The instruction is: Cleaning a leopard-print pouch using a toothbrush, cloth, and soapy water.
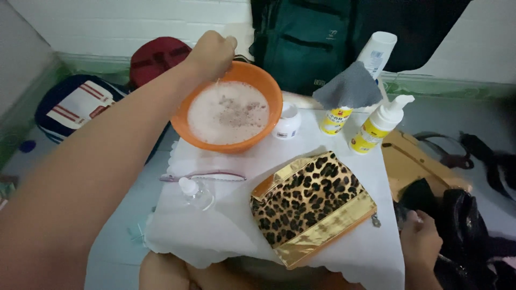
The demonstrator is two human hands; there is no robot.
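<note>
My left hand (212, 53) is closed in a fist over the far rim of an orange bowl (275, 94) of foamy, pinkish water, and a thin trickle falls from it into the foam. My right hand (422, 240) is at the lower right, off the table's edge, with its fingers closed on a black bag (462, 225). Between the hands lies a leopard-print pouch (309, 204) with gold trim, flat on the white table cover (349, 252).
A toothbrush (209, 176) and a small clear bottle (196, 193) lie left of the pouch. Behind are a white jar (287, 122), a yellow-labelled bottle (333, 121) under a grey cloth (349, 86), and a pump bottle (376, 126). Bags surround the table: green (306, 43), red (156, 56), navy (70, 104), tan (414, 161).
</note>
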